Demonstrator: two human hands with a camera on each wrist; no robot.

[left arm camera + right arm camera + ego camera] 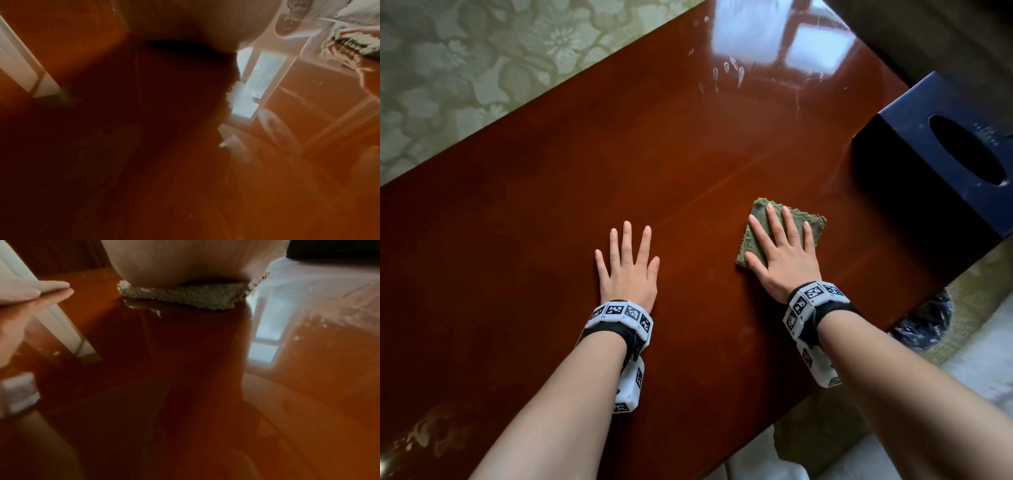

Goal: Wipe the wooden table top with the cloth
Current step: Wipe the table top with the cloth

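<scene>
I had the right hand (784, 263) flat on the green cloth (763, 219), fingers straight & spread, pressing it onto the wooden table top (551, 212), not clenched round it. The cloth lay folded toward the table's right side, near a dark blue tissue box (914, 164) but apart from it. My left hand (628, 270) lay palm-down on bare wood just left of the cloth, fingers spread, holding nothing. Right wrist cam showed the cloth's edge (185, 296) under the palm. Smears (729, 68) showed at the far end.
</scene>
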